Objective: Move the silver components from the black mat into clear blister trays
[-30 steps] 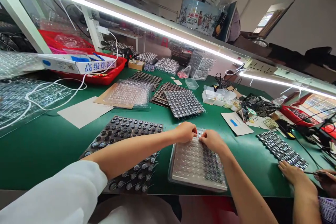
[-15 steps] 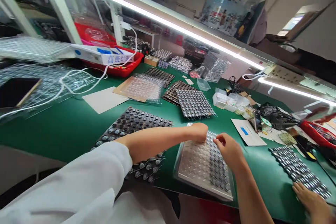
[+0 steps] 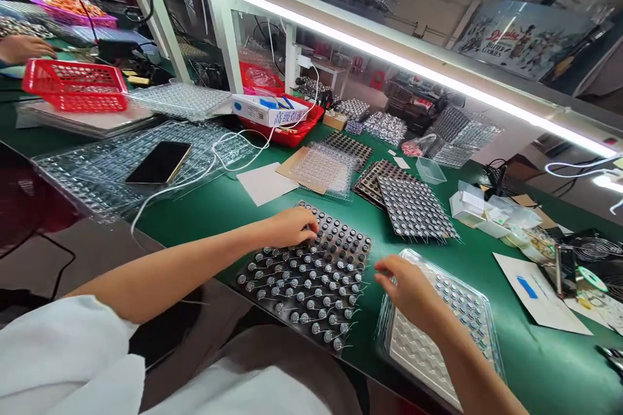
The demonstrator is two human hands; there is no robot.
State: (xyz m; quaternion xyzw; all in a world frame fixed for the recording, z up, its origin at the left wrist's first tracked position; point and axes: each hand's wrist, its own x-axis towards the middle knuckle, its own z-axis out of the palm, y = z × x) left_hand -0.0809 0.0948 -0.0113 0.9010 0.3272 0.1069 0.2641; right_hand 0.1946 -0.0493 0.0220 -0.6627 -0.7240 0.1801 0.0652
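A dark tray (image 3: 304, 295) holds rows of small round metal parts with thin wire leads, and other rows show black round tops. My left hand (image 3: 292, 227) is over its upper left part, fingers curled and pinched close to the parts; what they hold, if anything, is hidden. To the right lies a clear plastic tray (image 3: 418, 356) with round pockets, its right side filled with silvery round parts (image 3: 460, 301). My right hand (image 3: 403, 282) hovers above that tray's left edge, thumb and fingers apart, nothing visible between them.
Behind are another filled tray (image 3: 413, 207), a white sheet (image 3: 267, 183) and a small clear box (image 3: 431, 170). A phone (image 3: 159, 162) lies on plastic trays at left, beside a white cable (image 3: 214, 162). A red basket (image 3: 75, 85) and another person's hand (image 3: 26, 48) are far left.
My view has turned left. My left hand has moved from the clear tray to the dark tray. My right hand has drawn back toward the clear tray's left edge, its fingers now apart.
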